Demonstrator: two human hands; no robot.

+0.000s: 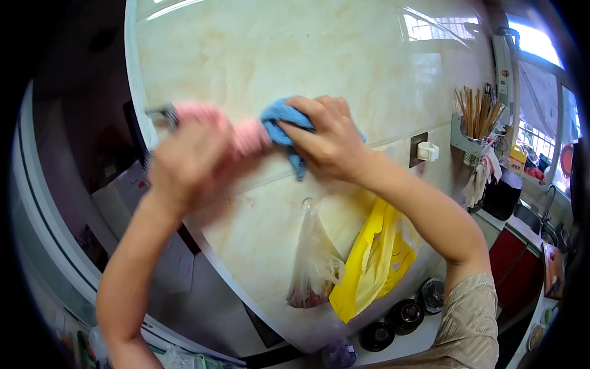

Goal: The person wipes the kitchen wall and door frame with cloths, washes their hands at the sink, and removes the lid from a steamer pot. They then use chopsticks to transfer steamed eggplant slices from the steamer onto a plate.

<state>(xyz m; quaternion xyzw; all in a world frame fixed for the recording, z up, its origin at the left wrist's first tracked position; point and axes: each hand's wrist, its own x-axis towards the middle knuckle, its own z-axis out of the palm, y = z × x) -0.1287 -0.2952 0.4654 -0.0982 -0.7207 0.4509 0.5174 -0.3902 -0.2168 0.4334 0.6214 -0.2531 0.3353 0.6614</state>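
Observation:
My right hand point(326, 135) is closed around a bunched blue cloth point(284, 123) in front of the tiled wall point(246, 61). Folds of it poke out past the thumb, and one end hangs below. My left hand point(187, 163), smeared by motion, is wrapped on a pink cloth point(206, 115) with a dark patterned edge at its far left. A stretch of pink runs from this hand across to the blue cloth, and the two meet near my right fingers. Whether they are joined or only touching, I cannot tell.
Below my hands a clear plastic bag point(312, 264) and a yellow bag point(372, 258) hang on the wall. Dark round lidded jars point(405, 315) stand beneath. On the right are a socket point(425, 150), a chopstick holder point(470, 132) and a sink point(528, 216).

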